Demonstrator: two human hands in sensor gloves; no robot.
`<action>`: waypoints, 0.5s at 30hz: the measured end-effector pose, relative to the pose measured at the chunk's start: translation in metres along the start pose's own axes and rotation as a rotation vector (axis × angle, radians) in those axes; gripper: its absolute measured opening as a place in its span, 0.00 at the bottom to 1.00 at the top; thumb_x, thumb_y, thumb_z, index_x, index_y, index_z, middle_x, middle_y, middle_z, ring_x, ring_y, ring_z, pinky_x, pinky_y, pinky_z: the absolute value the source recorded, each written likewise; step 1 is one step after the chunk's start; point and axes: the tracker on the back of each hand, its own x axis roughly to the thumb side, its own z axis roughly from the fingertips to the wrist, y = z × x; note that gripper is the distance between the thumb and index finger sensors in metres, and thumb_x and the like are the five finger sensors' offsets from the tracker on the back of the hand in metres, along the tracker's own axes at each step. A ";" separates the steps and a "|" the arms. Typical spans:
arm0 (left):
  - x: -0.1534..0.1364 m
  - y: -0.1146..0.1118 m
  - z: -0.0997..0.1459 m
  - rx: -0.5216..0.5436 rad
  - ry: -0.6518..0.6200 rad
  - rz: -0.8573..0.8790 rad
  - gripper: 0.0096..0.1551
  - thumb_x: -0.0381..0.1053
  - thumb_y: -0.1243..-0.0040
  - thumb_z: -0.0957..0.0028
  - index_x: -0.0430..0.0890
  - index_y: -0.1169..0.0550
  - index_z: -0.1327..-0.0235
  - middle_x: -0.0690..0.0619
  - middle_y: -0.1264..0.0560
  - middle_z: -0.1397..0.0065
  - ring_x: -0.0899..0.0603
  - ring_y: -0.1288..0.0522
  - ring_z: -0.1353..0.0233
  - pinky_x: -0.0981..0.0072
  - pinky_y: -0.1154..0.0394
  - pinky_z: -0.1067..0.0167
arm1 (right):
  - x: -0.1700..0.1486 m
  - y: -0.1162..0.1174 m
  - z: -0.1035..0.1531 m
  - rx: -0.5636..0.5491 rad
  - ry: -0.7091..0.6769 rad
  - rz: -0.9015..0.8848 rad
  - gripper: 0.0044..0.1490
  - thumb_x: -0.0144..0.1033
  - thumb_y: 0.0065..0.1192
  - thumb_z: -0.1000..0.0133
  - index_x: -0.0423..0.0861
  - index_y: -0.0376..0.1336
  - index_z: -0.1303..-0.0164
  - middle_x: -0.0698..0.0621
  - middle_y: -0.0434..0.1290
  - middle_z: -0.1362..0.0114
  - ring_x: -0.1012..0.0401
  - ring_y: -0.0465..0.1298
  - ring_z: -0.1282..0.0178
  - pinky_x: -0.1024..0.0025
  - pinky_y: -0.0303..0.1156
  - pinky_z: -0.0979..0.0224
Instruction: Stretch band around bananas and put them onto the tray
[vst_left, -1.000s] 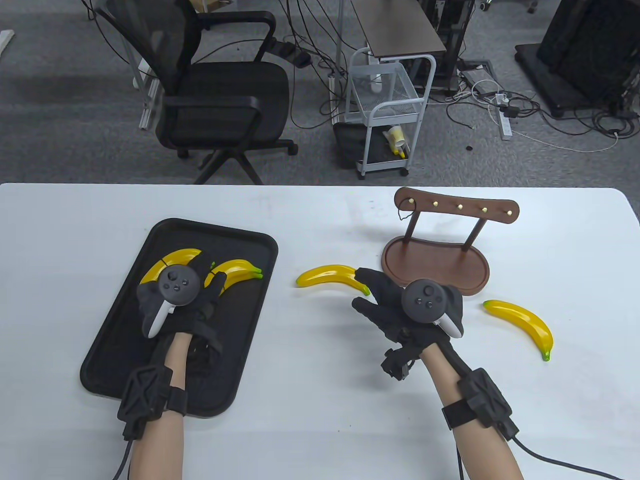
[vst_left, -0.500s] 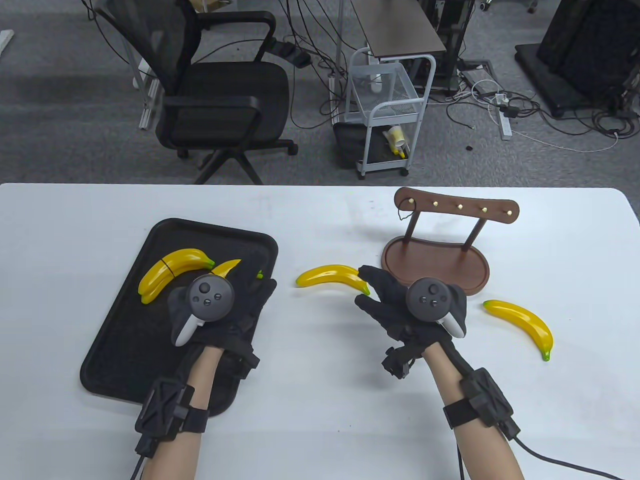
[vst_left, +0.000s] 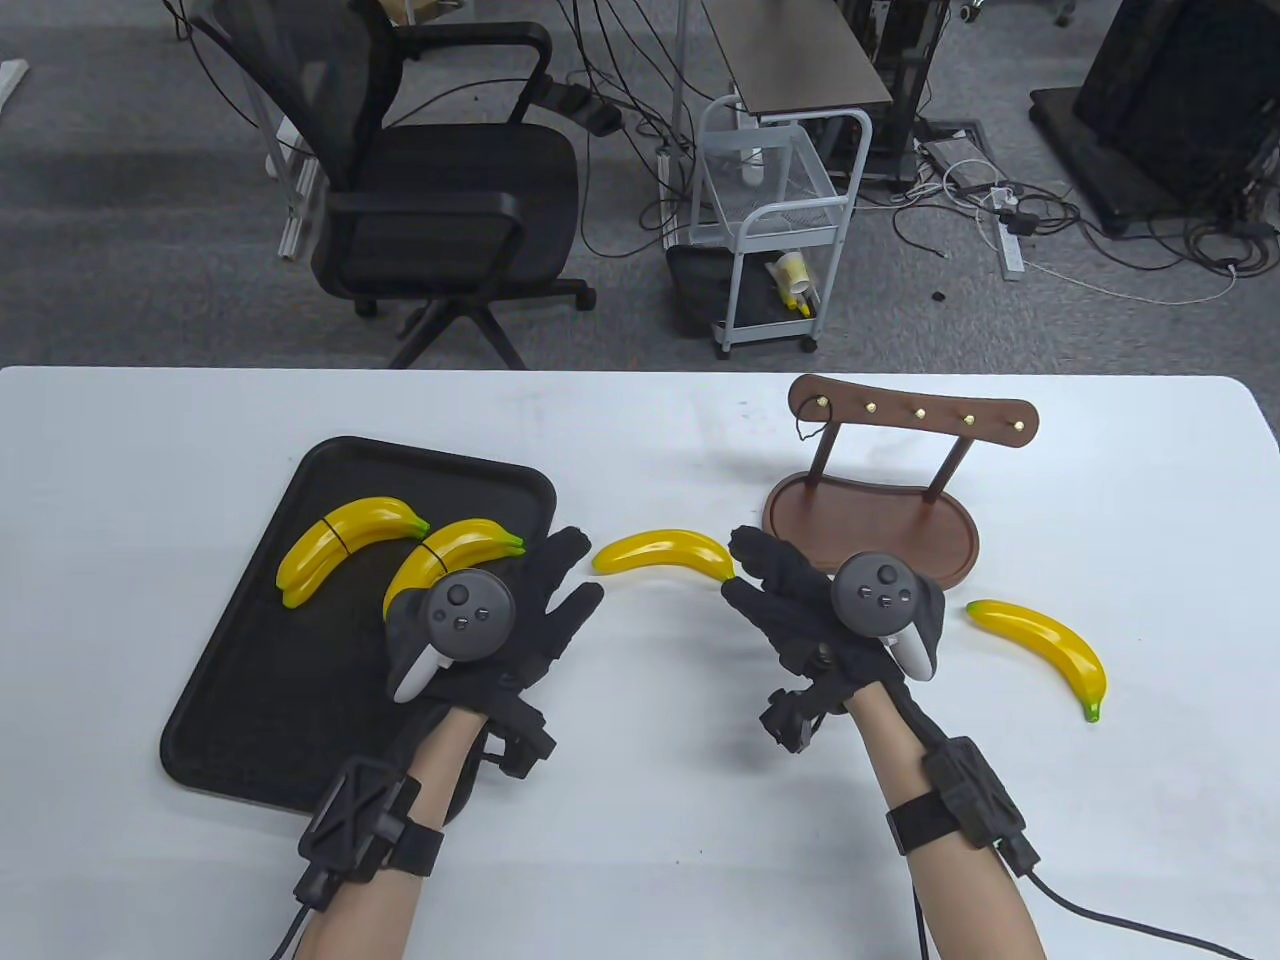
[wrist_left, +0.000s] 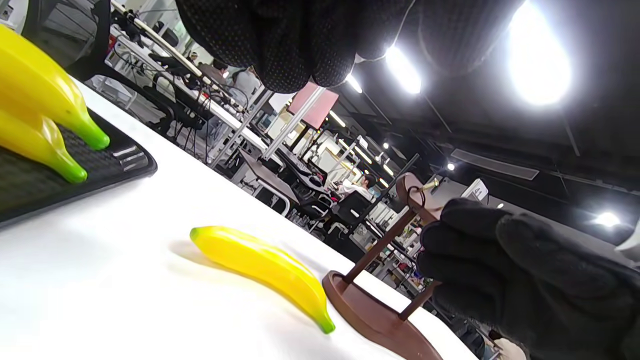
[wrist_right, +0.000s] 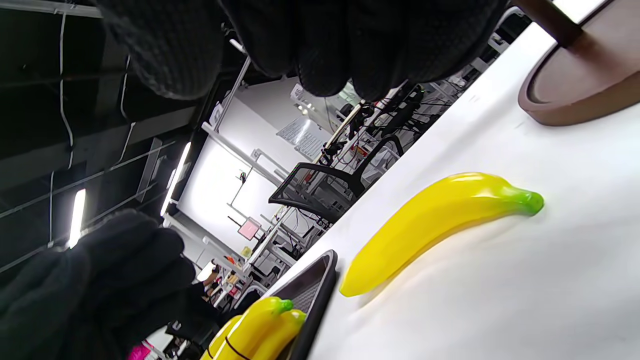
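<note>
Two banded pairs of bananas already lie on the black tray (vst_left: 240, 640). The far-left pair (vst_left: 345, 535) sits well left of the left hand's fingers, with a dark band visible around it. The second pair (vst_left: 450, 550) lies just behind and left of the left hand (vst_left: 500, 625); the right wrist view shows a thin dark band across it. That makes four bananas bundled and placed.

The left hand hovers over the tray's right edge, fingers spread and straight, holding nothing. Just beyond its fingertips, between the two hands, a loose banana (vst_left: 665, 555) lies on the white table (vst_left: 640, 800), its green tip just at the right hand's fingertips. The right hand (vst_left: 810, 610) has its fingers extended and apart, gripping nothing.

Right of that hand stands a wooden hook rack (vst_left: 870, 520) with one band loop (vst_left: 805, 428) on its leftmost hook. Farthest right lies a second loose banana (vst_left: 1050, 655).

Judged from this, one pair remains: gather two loose bananas, band them, and tray them.
</note>
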 end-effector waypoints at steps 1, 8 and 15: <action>0.000 -0.002 0.000 0.001 -0.005 -0.003 0.35 0.61 0.48 0.34 0.52 0.40 0.17 0.51 0.38 0.12 0.38 0.33 0.16 0.45 0.37 0.20 | -0.001 -0.001 0.000 -0.009 0.008 -0.013 0.41 0.48 0.60 0.39 0.41 0.54 0.19 0.38 0.62 0.19 0.39 0.67 0.24 0.42 0.67 0.29; -0.001 -0.003 0.001 0.005 -0.025 0.045 0.34 0.62 0.48 0.34 0.53 0.40 0.18 0.52 0.37 0.13 0.39 0.32 0.16 0.45 0.37 0.20 | -0.016 -0.011 -0.004 -0.082 0.095 -0.086 0.41 0.48 0.61 0.39 0.41 0.55 0.20 0.39 0.65 0.20 0.40 0.69 0.26 0.44 0.69 0.31; -0.008 -0.005 0.002 -0.002 0.002 0.078 0.34 0.61 0.48 0.34 0.53 0.40 0.18 0.51 0.37 0.13 0.39 0.33 0.16 0.46 0.38 0.20 | -0.027 -0.033 -0.016 -0.188 0.192 -0.114 0.41 0.48 0.62 0.40 0.40 0.56 0.20 0.38 0.66 0.21 0.40 0.71 0.27 0.45 0.70 0.32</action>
